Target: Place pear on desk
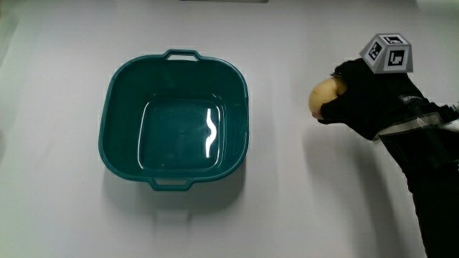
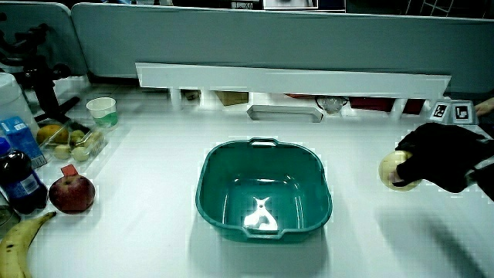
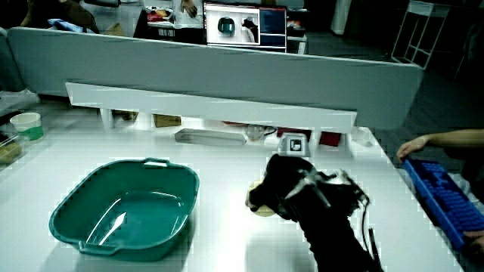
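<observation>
Gloved hand (image 1: 369,100) sits beside the teal basin (image 1: 174,122), apart from it, with bare desk (image 1: 287,201) between the 2. Fingers curled closed around the pear (image 1: 324,97); only its pale yellow end shows, poking out of the grip on the basin-facing side of the hand. In a side view the pear (image 2: 395,170) reads as a rounded lump at the fingertips, clear of the basin rim; in a side view the pear (image 3: 262,208) is mostly hidden under the hand (image 3: 283,189), low near the desk. Contact with the desk surface: cannot tell, though the shadow in the main view lies close under the hand, suggesting little height left. Basin holds nothing visible, only glare on its floor. Key relation: pear is in the hand, exposed end pointing toward the basin, long axis apparently along that same line, stem end not visible. Judgement: the pear is already outside the basin, so the remaining step is lowering onto open desk and loosening the fingers; rounded fruit may roll toward the basin once freed
</observation>
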`<state>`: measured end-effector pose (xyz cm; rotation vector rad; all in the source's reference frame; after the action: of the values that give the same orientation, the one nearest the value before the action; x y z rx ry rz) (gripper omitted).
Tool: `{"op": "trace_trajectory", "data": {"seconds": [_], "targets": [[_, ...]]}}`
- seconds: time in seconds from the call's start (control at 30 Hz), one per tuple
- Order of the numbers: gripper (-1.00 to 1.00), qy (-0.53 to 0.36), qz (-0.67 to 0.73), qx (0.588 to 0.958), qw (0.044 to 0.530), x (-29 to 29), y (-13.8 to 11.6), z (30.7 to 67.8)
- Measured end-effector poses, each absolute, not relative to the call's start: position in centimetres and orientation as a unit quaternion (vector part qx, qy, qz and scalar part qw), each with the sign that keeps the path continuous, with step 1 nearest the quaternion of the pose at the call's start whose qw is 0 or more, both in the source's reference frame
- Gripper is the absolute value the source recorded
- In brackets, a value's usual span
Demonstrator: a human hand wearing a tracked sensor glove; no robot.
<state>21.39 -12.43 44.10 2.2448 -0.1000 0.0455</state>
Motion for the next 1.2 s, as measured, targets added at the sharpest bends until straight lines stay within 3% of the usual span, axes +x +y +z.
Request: {"op": "trace_trajectory", "data": {"seconds": [0.63, 1.07, 1.2], "targets": [[0.00, 0.001, 0.005, 0.881, 0.472, 23.9, -9.6, 50.7], [0.00, 0.018, 0.046, 0.861, 0.506, 24.8, -8.9, 51.3], [-0.19, 0.020, 0.044, 0.853, 0.520, 24.7, -8.6, 51.5]]}}
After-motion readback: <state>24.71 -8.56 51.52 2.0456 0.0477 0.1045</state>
